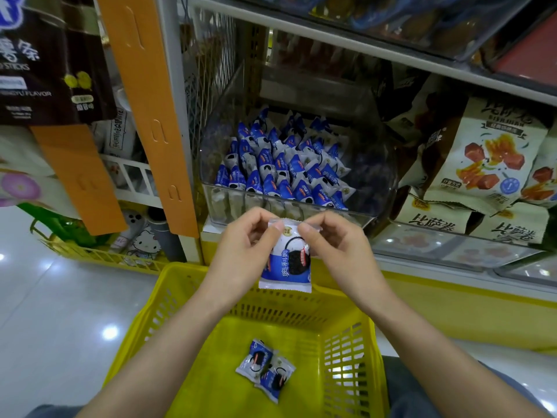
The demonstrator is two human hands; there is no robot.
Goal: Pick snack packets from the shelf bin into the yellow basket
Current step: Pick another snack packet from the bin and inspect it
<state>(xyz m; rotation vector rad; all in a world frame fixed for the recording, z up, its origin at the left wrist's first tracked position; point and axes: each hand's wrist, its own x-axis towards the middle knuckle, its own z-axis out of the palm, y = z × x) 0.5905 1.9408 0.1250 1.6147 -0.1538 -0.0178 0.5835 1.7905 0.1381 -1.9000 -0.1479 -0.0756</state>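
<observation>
Snack packet (pixel 286 260), blue and white with a black sandwich biscuit printed on it and the white characters 奥利奥 running down its front, hangs upright between my two hands, just in front of the shelf bin (pixel 376 179) and above the far rim of the yellow basket (pixel 156 300). My left hand (pixel 241 251) pinches the crimped top edge at its left corner and my right hand (pixel 337 251) pinches the same edge at its right corner; on both, the fingers (pixel 304 229) are curled in, thumb against forefinger, closed on the seal. The clear-walled bin holds many more packets (pixel 280 173) of the same blue and white kind, standing in packed rows. On the basket floor lie two packets (pixel 265 369) of that same design, one overlapping the other. To the right of the bin stand cream bags (pixel 488 158) printed with red cubes, and the lower ones carry large black characters that look like 比萨卷. At the upper left hangs a dark bag (pixel 45 70) with "STICKS" and "FLAVOR" in pale Latin letters; its smaller print is too blurred to read. Orange card strips (pixel 147 101) hang beside it, and below them a cat-face cartoon item (pixel 144 242) sits in a lower yellow rack.
</observation>
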